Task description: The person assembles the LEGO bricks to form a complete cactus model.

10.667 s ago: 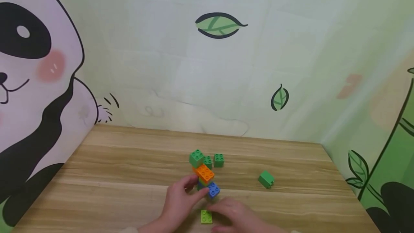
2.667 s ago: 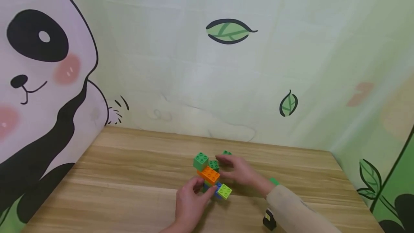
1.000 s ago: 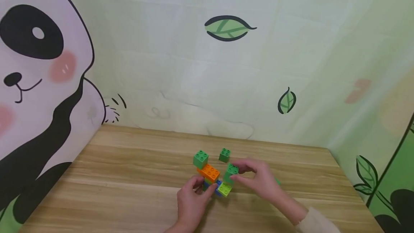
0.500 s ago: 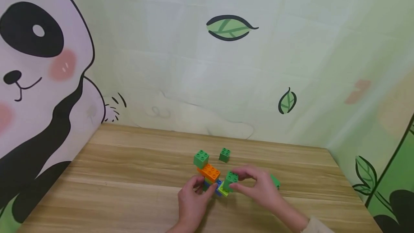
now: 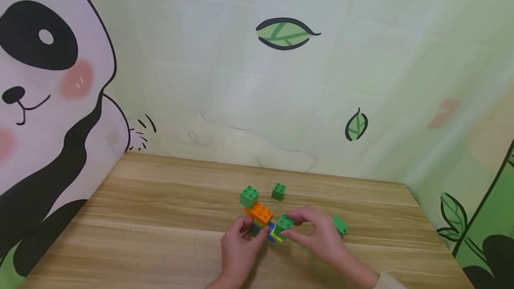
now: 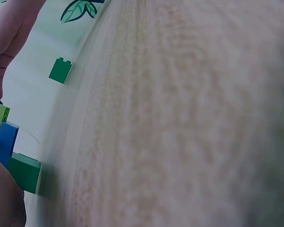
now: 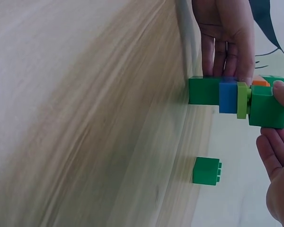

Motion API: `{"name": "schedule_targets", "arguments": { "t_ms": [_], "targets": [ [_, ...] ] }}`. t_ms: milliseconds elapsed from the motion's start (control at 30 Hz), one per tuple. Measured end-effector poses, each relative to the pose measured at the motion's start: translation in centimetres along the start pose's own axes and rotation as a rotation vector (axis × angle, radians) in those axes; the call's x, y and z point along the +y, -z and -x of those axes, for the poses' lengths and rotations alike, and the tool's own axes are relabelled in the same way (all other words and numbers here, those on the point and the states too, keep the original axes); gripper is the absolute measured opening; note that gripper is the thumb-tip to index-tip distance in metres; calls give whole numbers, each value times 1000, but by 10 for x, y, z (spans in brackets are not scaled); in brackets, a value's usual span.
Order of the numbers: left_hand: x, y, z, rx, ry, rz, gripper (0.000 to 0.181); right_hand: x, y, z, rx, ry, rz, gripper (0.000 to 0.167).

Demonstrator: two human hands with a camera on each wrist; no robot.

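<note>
The green block [image 5: 284, 224] was in the right hand [image 5: 321, 235], right over the stack's near right end. Thumb and fingers pinched it by opposite sides, which, I think, left its underside free to meet the studs beneath. From the right wrist's view, a stud of the lime block [image 7: 241, 100] showed in a small gap, so the two did not look pressed fully together.

The lime block sat on an end of the blue block [image 7: 228, 97], which rested on a green base [image 7: 203, 91] that seemed to stand on the table [image 5: 168, 253]. The orange block [image 5: 259, 213] rode higher up, with a green cap [image 5: 249, 196] on its far end. With pieces jutting out on both sides, the stack looked likely to tip if pushed at one end. That was probably why the left hand [image 5: 239, 249] was clamped low on it, thumb on the near side, bracing it.

Two spare green blocks lay apart: the back one [image 5: 279, 191] upright behind the stack, the side one [image 5: 339, 225] on its side beyond the right hand, both near enough to reach. Behind everything hung a panda-and-leaf backdrop [image 5: 192, 79].
</note>
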State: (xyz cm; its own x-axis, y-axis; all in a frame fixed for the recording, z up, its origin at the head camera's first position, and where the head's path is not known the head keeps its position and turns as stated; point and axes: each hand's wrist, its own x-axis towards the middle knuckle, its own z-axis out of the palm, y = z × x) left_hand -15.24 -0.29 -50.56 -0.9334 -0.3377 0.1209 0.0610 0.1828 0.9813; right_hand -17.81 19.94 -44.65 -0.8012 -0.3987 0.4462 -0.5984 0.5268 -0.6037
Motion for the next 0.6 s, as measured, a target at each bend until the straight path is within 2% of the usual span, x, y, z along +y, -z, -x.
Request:
{"name": "schedule_targets", "arguments": {
  "t_ms": [300,467,600],
  "targets": [
    [1,0,0,-7,23,2,28,-2,-6,0,25,46,52,37],
    [0,1,1,4,-4,20,29,-2,-6,-1,26,93,74,36],
    [-2,1,1,9,-30,35,29,-3,-7,-2,18,98,75,33]
  ]
}}
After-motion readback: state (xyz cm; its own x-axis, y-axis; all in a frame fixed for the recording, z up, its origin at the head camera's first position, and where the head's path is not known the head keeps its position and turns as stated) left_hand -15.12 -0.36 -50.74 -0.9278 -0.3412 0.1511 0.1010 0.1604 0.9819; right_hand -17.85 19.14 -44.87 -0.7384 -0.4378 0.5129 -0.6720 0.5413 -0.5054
